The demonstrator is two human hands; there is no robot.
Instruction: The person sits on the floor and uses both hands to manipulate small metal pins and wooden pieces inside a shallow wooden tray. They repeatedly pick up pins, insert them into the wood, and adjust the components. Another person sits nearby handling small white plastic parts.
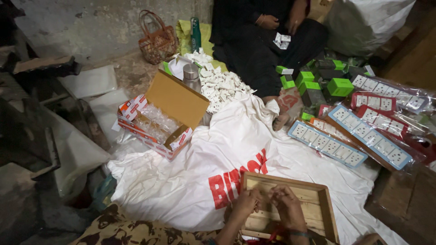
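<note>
1. Head view: my left hand [245, 203] and right hand [285, 199] meet over the wooden tray [328, 209], which rests on the white sack [190, 177] in front of me.
2. Both grips are curled together, fingertips touching; whatever small piece they pinch is too small to make out.
3. I judge I am mid-way through fitting or sorting a small part over the tray.
4. The next move calls for steady fingertips kept low above the tray, so nothing drops onto the sack.
5. Switch strips [370, 136] lie well apart to my right; an open carton [175, 102] sits to my left.
</note>
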